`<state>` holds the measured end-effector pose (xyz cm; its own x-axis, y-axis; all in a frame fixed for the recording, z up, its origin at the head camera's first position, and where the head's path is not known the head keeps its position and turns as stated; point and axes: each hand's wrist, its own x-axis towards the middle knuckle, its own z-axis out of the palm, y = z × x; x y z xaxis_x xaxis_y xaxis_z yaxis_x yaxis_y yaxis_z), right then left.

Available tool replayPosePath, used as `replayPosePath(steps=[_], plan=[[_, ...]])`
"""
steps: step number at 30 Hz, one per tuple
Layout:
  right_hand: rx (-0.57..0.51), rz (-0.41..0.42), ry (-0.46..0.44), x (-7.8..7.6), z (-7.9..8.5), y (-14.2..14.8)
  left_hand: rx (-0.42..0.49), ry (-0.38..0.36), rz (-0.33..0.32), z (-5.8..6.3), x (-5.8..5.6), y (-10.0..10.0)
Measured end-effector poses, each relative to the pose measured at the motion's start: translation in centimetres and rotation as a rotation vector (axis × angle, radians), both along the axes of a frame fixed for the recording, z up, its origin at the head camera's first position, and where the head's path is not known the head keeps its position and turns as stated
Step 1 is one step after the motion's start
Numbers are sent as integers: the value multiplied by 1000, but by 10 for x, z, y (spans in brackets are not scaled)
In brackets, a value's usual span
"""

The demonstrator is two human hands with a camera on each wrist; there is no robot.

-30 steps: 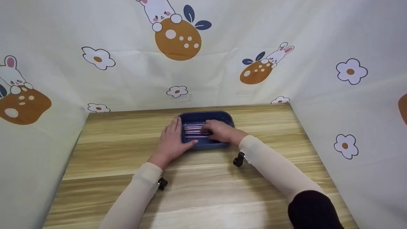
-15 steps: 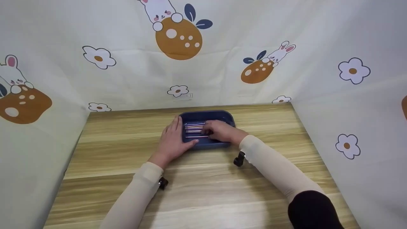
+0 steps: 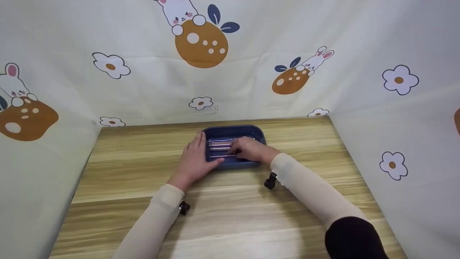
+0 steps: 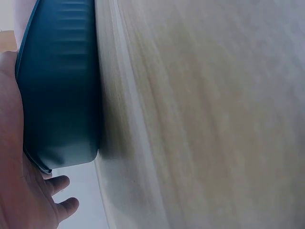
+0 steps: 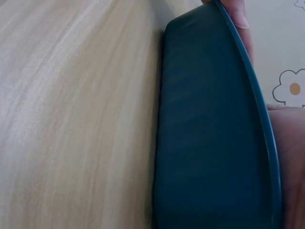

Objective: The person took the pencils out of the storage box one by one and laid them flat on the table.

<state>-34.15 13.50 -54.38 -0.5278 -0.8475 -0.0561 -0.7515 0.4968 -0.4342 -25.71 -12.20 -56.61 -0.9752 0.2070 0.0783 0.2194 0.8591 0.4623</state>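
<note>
Tray point(image 3: 239, 164) (blue, rect.) sits far ctr. on wood-grain table point(image 3: 230, 223). L hand point(image 3: 195, 158): fingers extended along tray's L rim, thumb spread over near edge, nothing grasped. R hand point(image 3: 249, 149): wrist in from near R, fingers bent down onto thin shiny rods point(image 3: 220, 144) inside tray; can't tell if rod pinched.

Snug cream sleeves point(image 3: 309, 192), small black wrist cameras point(image 3: 270, 181), black outer sleeve point(image 3: 354, 237) higher up right arm point(image 3: 316, 199)
</note>
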Motion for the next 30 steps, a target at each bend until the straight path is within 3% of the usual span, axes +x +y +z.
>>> replayPosePath(steps=[11, 18, 25, 30], plan=[[-50, -5, -88, -1, 3, 3, -4, 18, -4, 0, 0, 1], [-40, -24, -76, -2, 21, 5, -14, -9, -2, 0, 0, 0], [-98, -2, -53, -2, 39, 17, -6, -1, -4, -3, -1, 0], [-139, -24, -106, -3, 50, 25, -5, -2, -9, -3, -1, -1]])
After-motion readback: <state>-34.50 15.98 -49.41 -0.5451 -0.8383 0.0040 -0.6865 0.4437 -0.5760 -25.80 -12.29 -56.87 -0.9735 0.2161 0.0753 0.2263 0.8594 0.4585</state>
